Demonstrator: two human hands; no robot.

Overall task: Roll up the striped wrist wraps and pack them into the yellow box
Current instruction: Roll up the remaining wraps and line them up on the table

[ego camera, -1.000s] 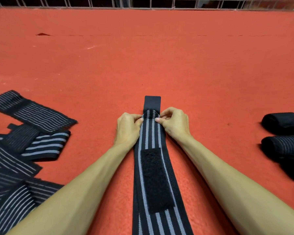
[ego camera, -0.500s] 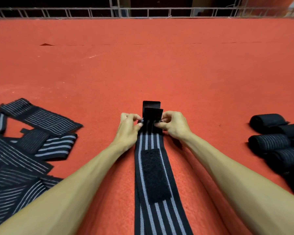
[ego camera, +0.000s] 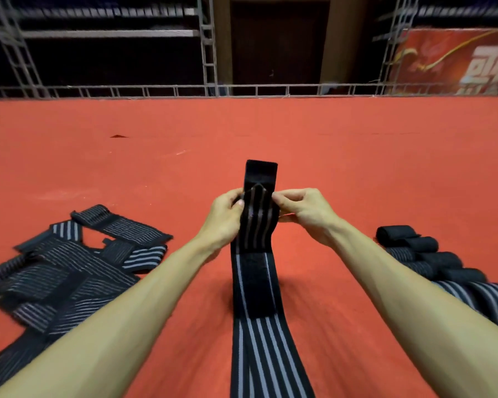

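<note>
Head view: a striped wrist wrap runs straight away from the person, its long axis lying between the two forearms on the red surface. Its near part lies flat at the bottom of the frame, while the far part is lifted off the surface and held up between the hands. The left hand pinches the wrap's left edge and the right hand pinches its right edge, so both are grasping the same band, level with each other and equally close to it. Above the fingers the plain black end tab stands upright, and striped cloth bulges toward the camera just under it. This looks like the first fold of a roll, though blur hides whether a turn is already made. A black hook-and-loop patch sits on the band below the hands.

The roll would have to travel along that axis, toward the person, with both hands sharing the work (neither has the shorter reach).

A heap of flat wraps lies to the left and a cluster of rolled wraps to the right, both well apart from the hands. The yellow box is not in view. A metal railing and a red banner stand beyond the surface.
</note>
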